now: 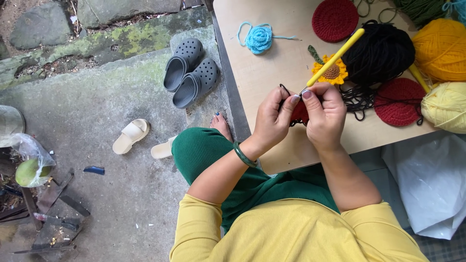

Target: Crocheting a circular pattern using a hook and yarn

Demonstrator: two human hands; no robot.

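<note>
My left hand [273, 118] and my right hand [326, 115] meet over the near edge of a light wooden table [272, 58]. Between them sits a small red crochet piece [299, 113] with black yarn running from it. My right hand grips a yellow-handled crochet hook [335, 57] that slants up to the right, its tip at the red piece. My left hand pinches the red piece and the black strand. A green bangle [243, 155] circles my left wrist.
On the table lie a black yarn ball [381, 51], two red crochet discs [335, 19] [399, 101], a crochet sunflower [333, 73], a blue crochet flower [258, 39], orange [441, 48] and pale yellow [446, 106] yarn balls. Grey clogs [190, 73] and beige slides [131, 136] rest on the concrete at left.
</note>
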